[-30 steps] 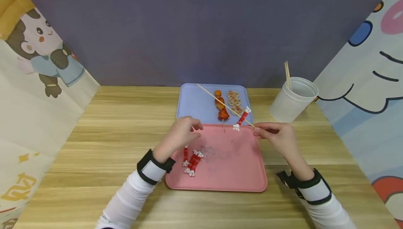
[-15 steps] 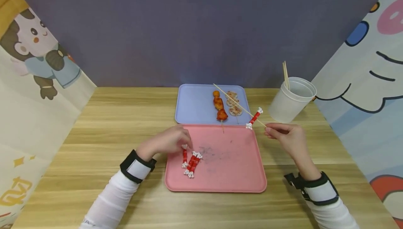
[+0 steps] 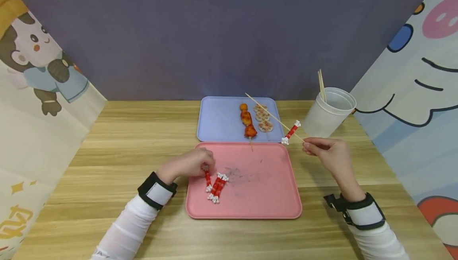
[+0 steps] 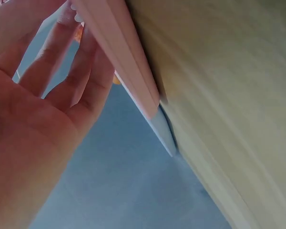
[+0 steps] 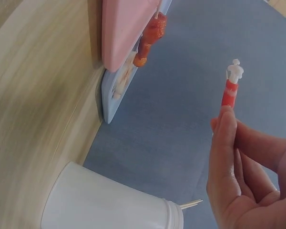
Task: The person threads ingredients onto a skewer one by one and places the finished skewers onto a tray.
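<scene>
My right hand (image 3: 330,154) pinches a thin wooden skewer (image 3: 264,110) by its lower end, beyond the tray's right side. Threaded crosswise on that skewer is a red stick with knobbly white ends (image 3: 291,131); the right wrist view also shows this threaded stick (image 5: 230,90). At the left of the pink tray (image 3: 264,196), my left hand (image 3: 191,162) pinches the upper end of another red-and-white stick (image 3: 208,180), its fingertips partly covering it. Two more such sticks (image 3: 217,189) lie side by side just right of it.
Behind the pink tray sits a blue tray (image 3: 218,119) with a skewer of orange-brown pieces (image 3: 247,121) and a skewer of pale browned slices (image 3: 264,119). A white bucket (image 3: 323,117) holding bare skewers (image 3: 321,87) stands at the back right, near my right hand.
My left hand has come down to the tray's left side and taken hold of a red-and-white stick, which is slightly tilted. My right hand has moved right with the skewer.
</scene>
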`<state>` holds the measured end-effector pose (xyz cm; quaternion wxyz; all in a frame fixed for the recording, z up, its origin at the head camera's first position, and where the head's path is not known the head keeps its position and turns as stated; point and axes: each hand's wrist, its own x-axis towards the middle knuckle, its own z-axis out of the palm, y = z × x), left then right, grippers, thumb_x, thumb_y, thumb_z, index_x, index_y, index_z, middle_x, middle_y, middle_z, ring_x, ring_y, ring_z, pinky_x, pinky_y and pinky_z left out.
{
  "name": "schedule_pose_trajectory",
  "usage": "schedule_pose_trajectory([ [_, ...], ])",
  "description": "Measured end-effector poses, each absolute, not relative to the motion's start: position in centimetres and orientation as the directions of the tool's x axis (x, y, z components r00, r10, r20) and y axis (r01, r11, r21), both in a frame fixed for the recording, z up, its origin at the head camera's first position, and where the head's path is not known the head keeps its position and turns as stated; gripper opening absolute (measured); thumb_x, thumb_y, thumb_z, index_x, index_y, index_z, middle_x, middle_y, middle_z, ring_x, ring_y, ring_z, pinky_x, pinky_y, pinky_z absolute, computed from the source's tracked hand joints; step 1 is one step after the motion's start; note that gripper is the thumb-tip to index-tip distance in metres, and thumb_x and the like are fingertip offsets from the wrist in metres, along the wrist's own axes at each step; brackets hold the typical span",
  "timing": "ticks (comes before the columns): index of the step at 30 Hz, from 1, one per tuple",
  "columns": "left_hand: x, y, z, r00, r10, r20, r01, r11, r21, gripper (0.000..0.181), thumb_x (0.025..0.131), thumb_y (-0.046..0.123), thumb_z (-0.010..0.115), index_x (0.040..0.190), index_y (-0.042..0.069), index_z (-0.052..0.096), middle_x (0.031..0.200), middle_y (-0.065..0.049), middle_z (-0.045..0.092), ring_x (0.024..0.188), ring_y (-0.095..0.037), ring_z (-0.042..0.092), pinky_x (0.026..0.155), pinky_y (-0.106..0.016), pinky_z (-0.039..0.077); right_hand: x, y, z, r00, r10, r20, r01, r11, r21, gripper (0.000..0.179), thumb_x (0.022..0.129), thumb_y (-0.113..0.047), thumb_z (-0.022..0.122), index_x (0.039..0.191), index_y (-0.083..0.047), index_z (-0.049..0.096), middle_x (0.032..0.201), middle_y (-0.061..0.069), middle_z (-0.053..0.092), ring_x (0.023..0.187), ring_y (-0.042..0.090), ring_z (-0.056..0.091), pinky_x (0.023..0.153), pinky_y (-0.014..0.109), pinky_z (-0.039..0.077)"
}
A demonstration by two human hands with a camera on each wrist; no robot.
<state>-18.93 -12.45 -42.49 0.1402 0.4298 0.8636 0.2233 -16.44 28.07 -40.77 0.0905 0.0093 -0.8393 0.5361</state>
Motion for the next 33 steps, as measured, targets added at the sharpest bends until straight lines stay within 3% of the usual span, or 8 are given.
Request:
schedule_pose_trajectory([
  [3, -19.0, -12.5, -42.4, -0.588, 0.807, -0.048, 0.682, 0.528, 0.506, 0.023, 0.067, -0.010, 0.073, 0.074, 0.012, 0.071, 0.073, -0.001, 0.058, 0.071, -0.014, 0.050, 0.061, -0.020, 0.042, -16.2, 27.5, -40.0, -0.985, 0.091, 0.149, -0.088, 0.480, -0.873, 0.027, 0.085, -0.013, 0.070, 0.103, 0.007, 0.070, 0.086, 0.017, 0.073, 0.067, 0.003, 0.070, 0.061, 0.023, 0.056],
  [6, -19.0, -12.6, -42.4, -0.588, 0.808, -0.045, 0.684, 0.526, 0.506, 0.022, 0.067, -0.010, 0.073, 0.073, 0.012, 0.070, 0.072, -0.003, 0.058, 0.070, -0.014, 0.050, 0.061, -0.019, 0.042, -16.9, 28.1, -41.3, -0.986, 0.065, 0.155, -0.115, 0.412, -0.904, 0.027, 0.085, -0.013, 0.071, 0.102, 0.007, 0.070, 0.084, 0.015, 0.073, 0.068, 0.005, 0.070, 0.061, 0.023, 0.056],
  [10, -19.1, -12.8, -42.3, -0.597, 0.801, -0.044, 0.667, 0.526, 0.528, 0.022, 0.067, -0.009, 0.074, 0.073, 0.012, 0.071, 0.072, -0.002, 0.058, 0.070, -0.015, 0.051, 0.060, -0.020, 0.043, -17.0, 28.1, -41.4, -0.983, 0.056, 0.174, -0.137, 0.401, -0.906, 0.029, 0.084, -0.015, 0.072, 0.100, 0.008, 0.070, 0.080, 0.008, 0.074, 0.068, 0.007, 0.071, 0.061, 0.024, 0.056],
  [16, -19.3, -13.4, -42.1, -0.614, 0.788, -0.034, 0.661, 0.538, 0.523, 0.021, 0.070, -0.007, 0.073, 0.074, 0.013, 0.071, 0.071, -0.002, 0.059, 0.072, -0.016, 0.053, 0.064, -0.022, 0.043, -16.4, 26.8, -39.1, -0.985, 0.078, 0.151, -0.097, 0.470, -0.877, 0.027, 0.085, -0.008, 0.069, 0.103, 0.013, 0.067, 0.076, -0.009, 0.072, 0.066, -0.001, 0.068, 0.061, 0.024, 0.056],
  [19, -19.3, -13.8, -41.8, -0.633, 0.774, -0.030, 0.655, 0.556, 0.513, 0.020, 0.071, -0.005, 0.073, 0.076, 0.014, 0.072, 0.074, 0.002, 0.062, 0.074, -0.016, 0.056, 0.066, -0.023, 0.045, -16.4, 26.6, -39.0, -0.988, 0.080, 0.129, -0.078, 0.465, -0.882, 0.028, 0.085, -0.007, 0.069, 0.105, 0.012, 0.067, 0.076, -0.010, 0.072, 0.066, -0.002, 0.067, 0.061, 0.022, 0.056],
  [24, -19.4, -14.2, -41.1, -0.752, 0.657, 0.050, 0.583, 0.629, 0.514, 0.018, 0.075, -0.001, 0.071, 0.080, 0.016, 0.072, 0.078, 0.006, 0.066, 0.074, -0.014, 0.058, 0.066, -0.024, 0.048, -16.7, 25.7, -38.6, -0.989, 0.066, 0.129, -0.081, 0.485, -0.871, 0.029, 0.086, -0.012, 0.070, 0.106, 0.009, 0.068, 0.080, 0.001, 0.074, 0.067, -0.001, 0.068, 0.061, 0.020, 0.056],
  [28, -20.0, -13.6, -40.1, -0.871, 0.453, 0.189, 0.473, 0.672, 0.571, 0.011, 0.079, 0.005, 0.071, 0.085, 0.014, 0.072, 0.082, 0.001, 0.069, 0.075, -0.014, 0.060, 0.068, -0.029, 0.051, -16.7, 24.4, -38.0, -0.982, 0.034, 0.185, -0.149, 0.458, -0.876, 0.026, 0.084, -0.011, 0.071, 0.102, 0.008, 0.070, 0.084, 0.015, 0.073, 0.066, 0.003, 0.069, 0.062, 0.024, 0.056],
  [33, -20.7, -12.2, -38.7, -0.938, 0.225, 0.264, 0.347, 0.618, 0.706, 0.010, 0.081, 0.012, 0.072, 0.091, 0.010, 0.071, 0.087, -0.005, 0.070, 0.077, -0.018, 0.063, 0.070, -0.033, 0.053, -16.1, 23.1, -37.1, -0.975, 0.005, 0.223, -0.196, 0.462, -0.865, 0.024, 0.083, -0.013, 0.072, 0.100, 0.005, 0.072, 0.087, 0.021, 0.072, 0.065, 0.004, 0.069, 0.059, 0.023, 0.056],
])
